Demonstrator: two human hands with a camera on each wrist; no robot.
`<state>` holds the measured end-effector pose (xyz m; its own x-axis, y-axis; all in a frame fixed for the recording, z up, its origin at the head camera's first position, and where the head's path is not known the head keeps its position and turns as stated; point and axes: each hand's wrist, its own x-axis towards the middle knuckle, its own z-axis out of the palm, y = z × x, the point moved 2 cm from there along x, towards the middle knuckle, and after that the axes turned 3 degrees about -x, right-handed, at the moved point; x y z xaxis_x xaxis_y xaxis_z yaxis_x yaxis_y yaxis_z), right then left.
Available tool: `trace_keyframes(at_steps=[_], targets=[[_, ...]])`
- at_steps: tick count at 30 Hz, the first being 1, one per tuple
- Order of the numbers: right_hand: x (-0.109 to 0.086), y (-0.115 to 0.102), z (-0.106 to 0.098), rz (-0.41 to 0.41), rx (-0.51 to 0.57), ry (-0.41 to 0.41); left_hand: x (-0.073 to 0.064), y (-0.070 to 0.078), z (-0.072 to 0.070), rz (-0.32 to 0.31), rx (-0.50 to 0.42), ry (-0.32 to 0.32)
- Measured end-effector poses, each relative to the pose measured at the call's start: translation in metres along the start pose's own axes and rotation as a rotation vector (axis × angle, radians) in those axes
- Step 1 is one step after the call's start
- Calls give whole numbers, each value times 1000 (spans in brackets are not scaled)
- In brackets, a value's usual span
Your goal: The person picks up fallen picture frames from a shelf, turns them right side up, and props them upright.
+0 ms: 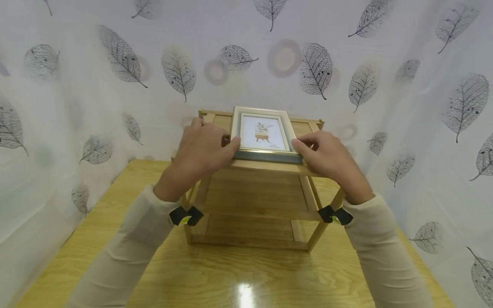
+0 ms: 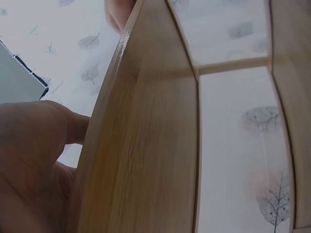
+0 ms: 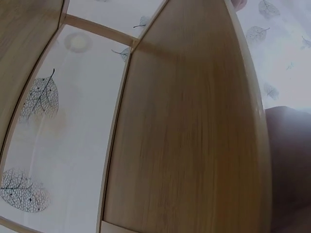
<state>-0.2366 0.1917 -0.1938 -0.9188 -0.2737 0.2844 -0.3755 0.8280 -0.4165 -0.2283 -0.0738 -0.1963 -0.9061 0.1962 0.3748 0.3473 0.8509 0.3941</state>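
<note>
A picture frame [image 1: 265, 155] with a pale gold rim and a grey-blue side lies face up on the top shelf of a small wooden rack [image 1: 254, 194]. It holds a print of a plant in a brown pot on legs. My left hand [image 1: 204, 147] grips its left side, thumb at the near left corner. On the opposite side, my right hand [image 1: 327, 152] holds the near right corner between thumb and fingers. Both wrist views look at the shelf's underside [image 2: 141, 126], with the left hand [image 2: 34, 150] and right hand [image 3: 291, 165] beside its edge; the picture frame is hidden there.
The rack stands on a glossy wood-grain table [image 1: 231, 278], with lower shelves beneath the top one. A white sheet [image 1: 246, 85] printed with dark leaves hangs behind and along both sides. Black devices [image 1: 186, 215] sit at both wrists, close to the rack's front posts.
</note>
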Motion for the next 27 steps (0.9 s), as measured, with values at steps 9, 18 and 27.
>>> trace_keyframes(at_steps=[9,18,27], targets=[[1,-4,1,-20,10,8,3,3,0,18,-13,6],[0,-9,2,-18,7,38,3,3,-1,39,23,1],[-2,-11,1,-29,-29,132,2,4,-1,18,5,9]])
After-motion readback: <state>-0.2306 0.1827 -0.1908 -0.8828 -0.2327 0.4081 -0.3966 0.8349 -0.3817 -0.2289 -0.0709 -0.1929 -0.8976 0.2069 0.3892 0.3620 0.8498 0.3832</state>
